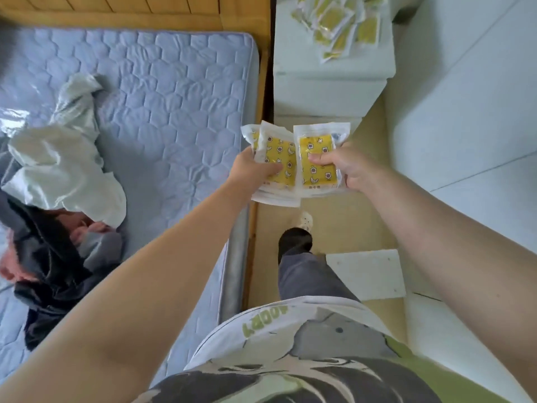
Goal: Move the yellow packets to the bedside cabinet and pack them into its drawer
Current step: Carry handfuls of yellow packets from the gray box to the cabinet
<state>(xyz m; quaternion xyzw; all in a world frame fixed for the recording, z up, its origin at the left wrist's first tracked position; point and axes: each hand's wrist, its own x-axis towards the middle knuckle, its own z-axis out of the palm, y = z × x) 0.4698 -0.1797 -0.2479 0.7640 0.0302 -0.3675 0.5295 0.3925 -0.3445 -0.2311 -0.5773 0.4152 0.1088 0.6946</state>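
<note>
My left hand (pixel 252 170) grips a small stack of yellow packets (pixel 276 161) with white borders and a flower pattern. My right hand (pixel 345 167) holds another yellow packet (pixel 316 152) right beside them, thumb pressed on its face. Both hands are raised in the gap between the bed and the white bedside cabinet (pixel 331 74), just in front of the cabinet's closed drawer fronts. Several more yellow packets (pixel 343 21) lie in a loose pile on the cabinet's top.
A bed with a blue quilted mattress (pixel 162 106) fills the left, with a crumpled silver bag (pixel 64 158) and dark clothes (pixel 49 257) on it. My leg and foot (pixel 296 242) stand on the beige floor strip. A white panel (pixel 369 273) lies on the floor at right.
</note>
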